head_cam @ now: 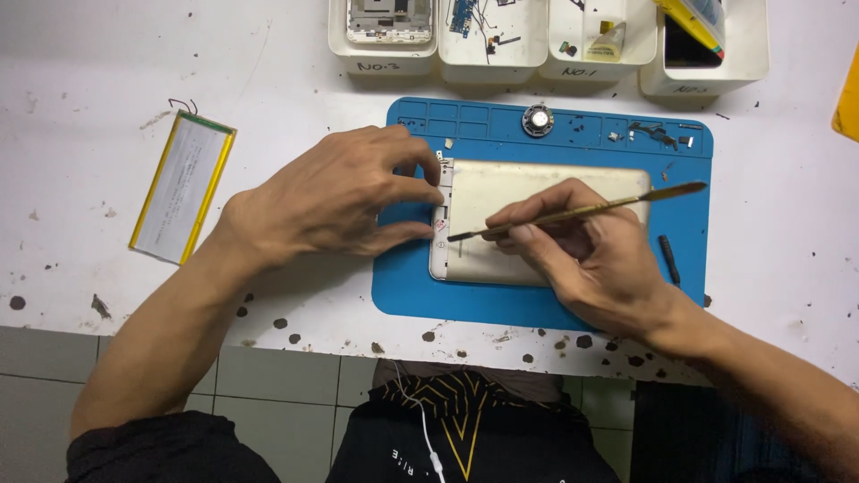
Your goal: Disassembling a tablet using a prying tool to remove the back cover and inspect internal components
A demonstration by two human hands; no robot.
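A: Table (89,72), mat (689,179)?
B: Mat mid-table; gold tablet (528,192) on it, back cover apparently still on.
A: Hands?
B: Left hand (331,197) pinches the tablet's left end; right hand (582,250) grips a spudger (582,212), tip at that end.
A: Off-mat?
B: Battery (183,186) left; bins (383,36) above.

Repair workshop – blue mat (689,224), parts bins (385,58)

I see four white bins (383,54) in a row along the far edge of the counter (787,224), each with a small handwritten mark in dark ink on its front wall. At my left lies a flat battery pack (182,187), its white label framed by yellow edges, tilted on the counter.
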